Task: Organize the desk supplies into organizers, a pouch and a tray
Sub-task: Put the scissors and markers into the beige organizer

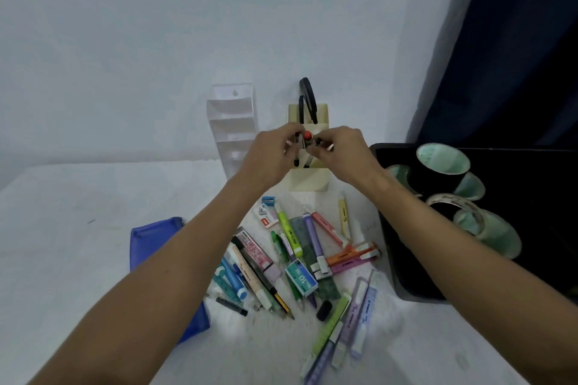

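Both of your hands meet at centre frame above the pale yellow plastic organizer (pixel 309 180). Your left hand (pixel 271 156) and right hand (pixel 339 151) each curl their fingers around a small cluster of dark pens with a red tip (pixel 305 142). You appear to be sorting these into the organizer; next, lower them upright into a compartment. The remaining pile of highlighters and pens (pixel 300 256) waits on the white tabletop (pixel 78 228), lower centre.
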